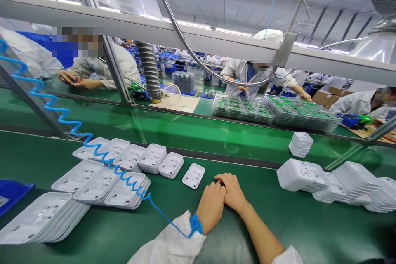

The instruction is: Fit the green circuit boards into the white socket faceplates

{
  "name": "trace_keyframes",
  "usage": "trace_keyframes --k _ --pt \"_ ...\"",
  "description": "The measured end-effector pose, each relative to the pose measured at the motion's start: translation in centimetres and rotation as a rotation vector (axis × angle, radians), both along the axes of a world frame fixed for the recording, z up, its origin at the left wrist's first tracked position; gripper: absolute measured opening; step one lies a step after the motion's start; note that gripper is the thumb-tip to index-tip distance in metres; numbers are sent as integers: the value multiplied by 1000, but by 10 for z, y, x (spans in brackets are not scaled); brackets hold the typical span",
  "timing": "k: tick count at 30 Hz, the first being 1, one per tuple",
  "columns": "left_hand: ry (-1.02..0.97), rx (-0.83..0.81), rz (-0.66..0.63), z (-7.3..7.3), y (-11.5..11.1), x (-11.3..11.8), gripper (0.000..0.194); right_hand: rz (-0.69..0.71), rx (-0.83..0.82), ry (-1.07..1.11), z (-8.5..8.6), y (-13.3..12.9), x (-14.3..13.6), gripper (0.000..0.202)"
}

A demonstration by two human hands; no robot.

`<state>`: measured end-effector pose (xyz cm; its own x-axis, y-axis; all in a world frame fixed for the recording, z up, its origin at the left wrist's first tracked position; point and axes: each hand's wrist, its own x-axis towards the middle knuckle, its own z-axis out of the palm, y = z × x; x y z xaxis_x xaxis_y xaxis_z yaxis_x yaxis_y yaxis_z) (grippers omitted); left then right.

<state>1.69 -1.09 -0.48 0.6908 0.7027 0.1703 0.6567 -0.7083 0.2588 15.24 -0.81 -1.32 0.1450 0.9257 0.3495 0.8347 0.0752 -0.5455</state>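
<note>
Centrally, toward the bottom of the frame, the left hand point(210, 207) and the right hand point(232, 192) meet above the green table point(309, 229), touching each other. The fingers of both are curled inward and close together; whether anything is tucked inside them cannot be told. Just up and left of the hands lies a single white shell point(193, 176), flat on the table and apart from both. Stacks of like shells point(95, 183) crowd the left of the frame; more stacks point(355, 179) stand at the right, with a small one set further up. A blue strap point(195, 225) rings the left wrist, and a coiled blue cord point(74, 123) runs from it toward the upper left. Higher up, right of centre, a co-worker point(234, 70) in white stands behind clear trays point(305, 121) of green boards.
</note>
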Motion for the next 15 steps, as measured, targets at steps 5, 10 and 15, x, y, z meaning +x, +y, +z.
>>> trace_keyframes --k 5,10,15 --pt "5 3 5 0 0 0 17 -15 24 17 -5 1 0 34" --pt "7 5 -1 1 0 0 18 -15 42 52 -12 2 -1 33" --pt "-5 6 -1 1 0 0 16 -29 90 67 -14 3 0 33"
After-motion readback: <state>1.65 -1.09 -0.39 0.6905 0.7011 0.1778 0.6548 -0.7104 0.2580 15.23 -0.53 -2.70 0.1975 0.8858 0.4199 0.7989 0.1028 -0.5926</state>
